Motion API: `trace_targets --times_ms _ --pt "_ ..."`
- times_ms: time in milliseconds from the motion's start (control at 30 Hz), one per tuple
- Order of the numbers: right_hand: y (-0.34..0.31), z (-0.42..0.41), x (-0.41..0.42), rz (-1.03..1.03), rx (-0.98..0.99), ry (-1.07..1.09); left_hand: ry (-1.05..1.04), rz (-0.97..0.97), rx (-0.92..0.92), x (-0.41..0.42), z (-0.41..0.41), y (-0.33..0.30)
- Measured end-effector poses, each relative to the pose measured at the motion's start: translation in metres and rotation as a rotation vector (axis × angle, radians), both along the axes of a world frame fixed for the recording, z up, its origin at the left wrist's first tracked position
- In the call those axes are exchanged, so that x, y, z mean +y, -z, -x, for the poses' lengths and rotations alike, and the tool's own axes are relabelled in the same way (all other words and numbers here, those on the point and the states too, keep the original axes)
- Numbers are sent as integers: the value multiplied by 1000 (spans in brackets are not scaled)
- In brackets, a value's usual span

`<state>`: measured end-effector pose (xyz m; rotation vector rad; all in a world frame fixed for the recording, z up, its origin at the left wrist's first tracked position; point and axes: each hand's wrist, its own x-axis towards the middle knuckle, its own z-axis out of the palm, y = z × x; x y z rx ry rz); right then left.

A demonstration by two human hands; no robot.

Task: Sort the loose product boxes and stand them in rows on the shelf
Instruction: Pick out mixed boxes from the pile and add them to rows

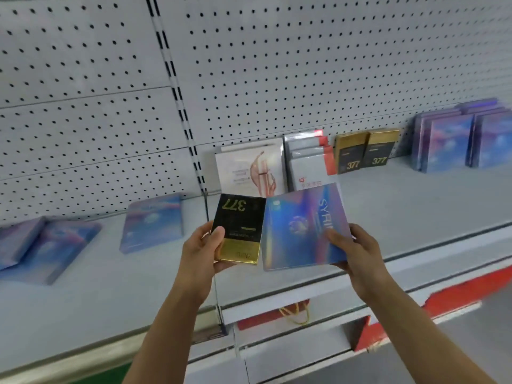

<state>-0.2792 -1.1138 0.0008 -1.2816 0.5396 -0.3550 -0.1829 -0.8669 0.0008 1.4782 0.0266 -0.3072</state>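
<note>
Left hand (202,245) grips the upside-down black-and-gold box (239,228), right hand (357,250) the blue holographic box (302,225) — each one's standing row (363,151) waits up-right on the shelf (401,200), nearer the right hand.

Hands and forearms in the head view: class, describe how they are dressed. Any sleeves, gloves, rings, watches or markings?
The left hand and right hand are bare, with no gloves. No rings, watches or markings show. Both forearms are uncovered to the frame's bottom edge; no sleeve is visible.
</note>
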Motion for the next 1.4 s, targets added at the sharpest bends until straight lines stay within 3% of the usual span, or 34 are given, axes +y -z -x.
trace_targets --times_ms 333,567,867,1033,1267,1400 --pt "0 77 -124 13 -14 118 139 -46 3 -138 58 0" --pt "4 88 -189 21 -2 232 -10 6 -34 -219 30 -13" --pt "6 64 -305 87 0 306 -60 -33 -219 -347 -29 -24" --pt "3 36 -365 166 23 283 -40 -180 -314 -395 -75 -22" --pt "5 7 -415 233 32 244 123 -831 -613 -443 -133 -18" --pt "4 -2 -429 247 28 227 131 -988 -699 -462 -153 -19"
